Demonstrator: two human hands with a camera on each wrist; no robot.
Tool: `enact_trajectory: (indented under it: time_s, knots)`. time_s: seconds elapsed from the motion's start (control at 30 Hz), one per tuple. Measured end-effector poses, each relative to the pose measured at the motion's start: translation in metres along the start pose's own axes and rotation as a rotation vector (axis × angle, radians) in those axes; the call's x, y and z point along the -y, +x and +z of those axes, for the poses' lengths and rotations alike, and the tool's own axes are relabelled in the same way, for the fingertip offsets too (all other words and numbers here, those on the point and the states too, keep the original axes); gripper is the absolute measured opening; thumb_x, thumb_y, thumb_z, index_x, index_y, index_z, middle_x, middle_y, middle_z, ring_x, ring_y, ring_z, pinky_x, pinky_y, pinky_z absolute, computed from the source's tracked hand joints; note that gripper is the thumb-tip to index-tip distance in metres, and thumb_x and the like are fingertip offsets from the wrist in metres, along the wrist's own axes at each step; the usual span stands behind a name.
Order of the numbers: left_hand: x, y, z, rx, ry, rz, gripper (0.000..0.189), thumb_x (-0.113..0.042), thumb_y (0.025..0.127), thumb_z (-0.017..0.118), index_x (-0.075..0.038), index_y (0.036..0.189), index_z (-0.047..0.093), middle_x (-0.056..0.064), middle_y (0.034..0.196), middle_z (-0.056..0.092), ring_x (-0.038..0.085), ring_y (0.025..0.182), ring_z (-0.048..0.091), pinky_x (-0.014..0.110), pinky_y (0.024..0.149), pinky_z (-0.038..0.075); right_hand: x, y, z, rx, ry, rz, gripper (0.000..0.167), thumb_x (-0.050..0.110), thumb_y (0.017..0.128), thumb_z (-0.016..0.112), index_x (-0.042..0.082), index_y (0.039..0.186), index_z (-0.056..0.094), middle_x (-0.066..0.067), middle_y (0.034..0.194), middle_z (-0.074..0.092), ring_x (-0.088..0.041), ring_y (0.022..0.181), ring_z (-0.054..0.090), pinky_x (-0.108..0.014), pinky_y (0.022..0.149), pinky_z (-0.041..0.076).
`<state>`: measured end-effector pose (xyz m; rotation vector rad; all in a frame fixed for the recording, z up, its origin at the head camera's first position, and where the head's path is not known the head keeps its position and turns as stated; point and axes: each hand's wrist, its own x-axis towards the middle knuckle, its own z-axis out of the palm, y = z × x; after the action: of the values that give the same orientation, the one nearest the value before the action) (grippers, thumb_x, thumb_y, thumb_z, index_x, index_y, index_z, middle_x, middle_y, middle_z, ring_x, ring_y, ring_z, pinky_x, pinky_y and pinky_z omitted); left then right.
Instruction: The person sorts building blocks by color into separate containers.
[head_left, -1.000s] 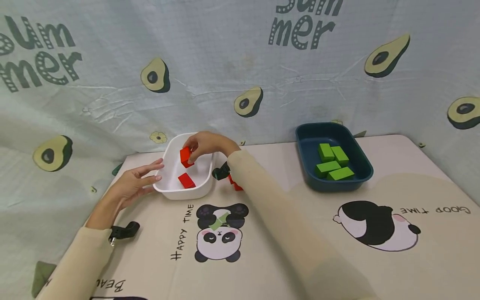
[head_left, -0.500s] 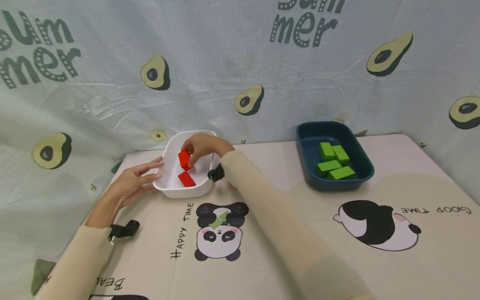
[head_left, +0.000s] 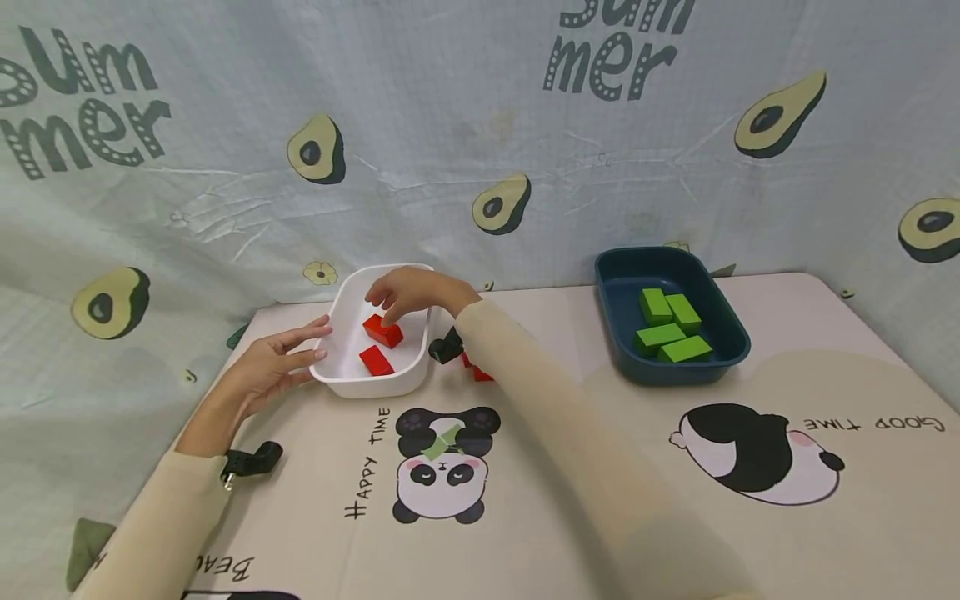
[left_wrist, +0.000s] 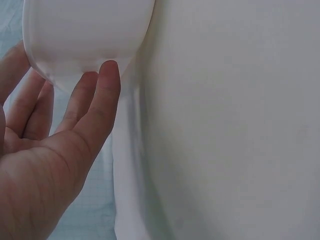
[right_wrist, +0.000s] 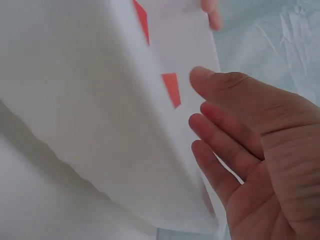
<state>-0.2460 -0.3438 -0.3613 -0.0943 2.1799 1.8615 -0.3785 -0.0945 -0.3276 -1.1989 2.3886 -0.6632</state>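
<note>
Two red blocks lie apart in the white tub (head_left: 367,388) at the back left: one near its middle (head_left: 383,332), the other close to its front wall (head_left: 376,361). Over the tub hovers my right hand (head_left: 414,292), fingers loosely bent and holding nothing. In the right wrist view its thumb and fingers are spread, with a gap to the nearer red block (right_wrist: 171,89). My left hand (head_left: 266,367) rests its fairly straight fingertips on the tub's left side; the left wrist view shows the fingers (left_wrist: 102,95) touching the white wall.
Beyond my right wrist, more red blocks (head_left: 482,374) sit on the table, partly hidden by the sleeve. A dark blue tub (head_left: 675,375) at the back right contains several green blocks (head_left: 658,337). A printed curtain (head_left: 420,125) hangs behind the table.
My right hand lowered a red block into the white tub and let go of it; the fingers have lifted off slightly. The left hand stays at the tub's side.
</note>
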Motion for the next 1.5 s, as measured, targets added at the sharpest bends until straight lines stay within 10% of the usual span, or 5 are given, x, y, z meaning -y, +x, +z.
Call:
enact_trajectory:
  time_s: [0.43, 0.97, 1.5]
  knots:
    - [-0.006, 0.002, -0.002, -0.028, 0.031, 0.004, 0.068, -0.012, 0.095, 0.073, -0.005, 0.154, 0.040, -0.006, 0.170, 0.018, 0.033, 0.153, 0.018, 0.022, 0.092, 0.055, -0.006, -0.083, -0.010, -0.160, -0.043, -0.160, 0.036, 0.014, 0.099, 0.065, 0.004, 0.134, 0.063, -0.011, 0.131, 0.067, -0.016, 0.116, 0.064, -0.024, 0.100, 0.053]
    - [-0.002, 0.001, 0.000, -0.027, 0.027, -0.007, 0.068, -0.013, 0.096, 0.072, -0.007, 0.155, 0.040, -0.007, 0.170, 0.016, 0.032, 0.152, 0.018, 0.020, 0.092, 0.055, -0.036, -0.170, 0.011, -0.223, -0.029, -0.046, 0.033, 0.011, 0.098, 0.066, 0.004, 0.131, 0.067, -0.010, 0.125, 0.070, -0.020, 0.112, 0.067, -0.033, 0.100, 0.055]
    - [0.002, 0.003, -0.001, -0.018, 0.031, -0.021, 0.072, -0.017, 0.094, 0.074, -0.009, 0.156, 0.038, -0.008, 0.170, 0.015, 0.033, 0.153, 0.015, 0.017, 0.089, 0.056, -0.056, -0.199, 0.035, -0.155, -0.035, 0.027, 0.031, 0.004, 0.094, 0.067, 0.005, 0.124, 0.070, -0.008, 0.121, 0.071, -0.019, 0.104, 0.068, -0.027, 0.090, 0.059]
